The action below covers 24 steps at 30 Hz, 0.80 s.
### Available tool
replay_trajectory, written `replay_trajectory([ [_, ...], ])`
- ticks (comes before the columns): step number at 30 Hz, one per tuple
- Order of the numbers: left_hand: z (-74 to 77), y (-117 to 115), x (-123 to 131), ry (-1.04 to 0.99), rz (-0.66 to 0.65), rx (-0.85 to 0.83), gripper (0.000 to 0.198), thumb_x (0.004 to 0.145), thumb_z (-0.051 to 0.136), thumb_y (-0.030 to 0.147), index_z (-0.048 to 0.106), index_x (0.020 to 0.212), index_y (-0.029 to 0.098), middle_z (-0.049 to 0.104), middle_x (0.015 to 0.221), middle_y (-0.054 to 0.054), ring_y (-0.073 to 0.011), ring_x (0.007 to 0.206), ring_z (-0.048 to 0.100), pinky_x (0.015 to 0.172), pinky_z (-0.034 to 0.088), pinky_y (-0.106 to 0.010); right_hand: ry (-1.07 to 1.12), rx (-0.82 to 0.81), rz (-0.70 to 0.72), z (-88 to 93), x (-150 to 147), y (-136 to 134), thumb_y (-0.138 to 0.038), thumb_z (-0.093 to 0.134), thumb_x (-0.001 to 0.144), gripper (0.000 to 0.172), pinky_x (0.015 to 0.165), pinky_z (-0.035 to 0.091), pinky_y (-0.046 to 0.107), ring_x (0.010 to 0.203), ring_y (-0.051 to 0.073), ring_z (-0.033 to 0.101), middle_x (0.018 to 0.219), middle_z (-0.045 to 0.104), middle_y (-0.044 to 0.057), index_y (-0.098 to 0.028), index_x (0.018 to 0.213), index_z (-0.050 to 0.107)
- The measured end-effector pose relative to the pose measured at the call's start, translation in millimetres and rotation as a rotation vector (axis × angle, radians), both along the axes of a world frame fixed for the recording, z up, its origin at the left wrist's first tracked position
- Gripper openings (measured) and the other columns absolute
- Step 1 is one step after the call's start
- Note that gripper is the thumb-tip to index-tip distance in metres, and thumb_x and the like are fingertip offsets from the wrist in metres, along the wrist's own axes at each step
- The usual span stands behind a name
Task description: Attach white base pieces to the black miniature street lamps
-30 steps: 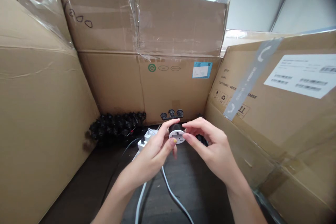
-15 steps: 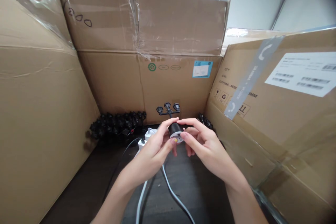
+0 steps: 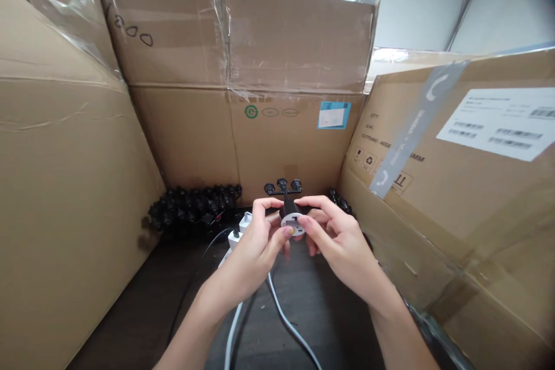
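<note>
Both my hands meet at the middle of the view over a dark table (image 3: 143, 306). Between their fingertips is a small round device (image 3: 291, 221) with a black body and a white face. A thin black stem with three small black heads (image 3: 283, 187) sticks up from it. My left hand (image 3: 255, 248) pinches it from the left with thumb and fingers closed. From the right, my right hand (image 3: 336, 240) grips the same device, fingers curled round it.
Tall cardboard boxes wall the table: left (image 3: 65, 185), back (image 3: 243, 98), right (image 3: 455, 173). A heap of small black parts (image 3: 191, 208) lies at the back left. A white power strip (image 3: 240, 231) with plugs lies under my hands, its white cables (image 3: 286, 324) running toward me.
My hands have kept hold of the device and turned it slightly. Its three-headed stem rose half a second ago and has now come back down a little.
</note>
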<state>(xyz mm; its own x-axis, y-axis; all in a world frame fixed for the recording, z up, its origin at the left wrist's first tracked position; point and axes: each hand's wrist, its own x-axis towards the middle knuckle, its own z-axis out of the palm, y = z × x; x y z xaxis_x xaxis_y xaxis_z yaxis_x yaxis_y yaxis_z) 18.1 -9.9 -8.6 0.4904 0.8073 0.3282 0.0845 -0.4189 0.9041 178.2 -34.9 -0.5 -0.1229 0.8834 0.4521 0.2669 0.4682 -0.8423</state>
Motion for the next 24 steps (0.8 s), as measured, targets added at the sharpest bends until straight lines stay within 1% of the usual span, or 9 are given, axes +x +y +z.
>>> replay_trajectory([
  [5,-0.3,1.2,-1.8,0.089,0.080,0.093,0.019,0.093,0.035,0.037,0.029,0.103,0.021,0.054,0.081,0.000,-0.0107,0.065,0.052,0.066,0.042,-0.027,0.028,-0.002,0.004,-1.3,0.1,0.0,-0.038,0.054,0.088,0.024,0.049,0.042,0.017,0.051,0.007,0.051,0.068,0.059,-0.003,-0.023,0.107,0.053],
  [14,-0.6,-2.9,-1.7,0.060,0.056,0.129,0.020,0.093,0.037,0.038,0.032,0.103,0.021,0.055,0.089,-0.002,-0.0104,0.067,0.051,0.064,0.042,-0.026,0.092,-0.017,0.018,1.7,-1.6,-0.5,-0.038,0.055,0.086,0.026,0.047,0.044,0.018,0.052,0.009,0.054,0.065,0.059,-0.001,-0.020,0.104,0.054],
  [20,-1.7,-3.8,0.7,0.087,0.114,0.168,0.017,0.093,0.036,0.034,0.034,0.103,0.020,0.056,0.082,-0.001,-0.0115,0.065,0.051,0.061,0.041,-0.025,0.083,-0.010,-0.006,-1.0,-0.5,1.8,-0.039,0.055,0.086,0.025,0.047,0.043,0.018,0.053,0.009,0.054,0.066,0.059,-0.002,-0.021,0.102,0.054],
  [24,-2.4,-2.7,1.6,0.130,0.146,0.210,0.020,0.093,0.036,0.035,0.035,0.106,0.020,0.059,0.084,-0.003,-0.0117,0.065,0.053,0.061,0.041,-0.024,0.057,0.009,-0.035,-3.7,-1.1,5.4,-0.041,0.053,0.087,0.025,0.049,0.042,0.019,0.052,0.010,0.054,0.063,0.058,-0.003,-0.021,0.101,0.053],
])
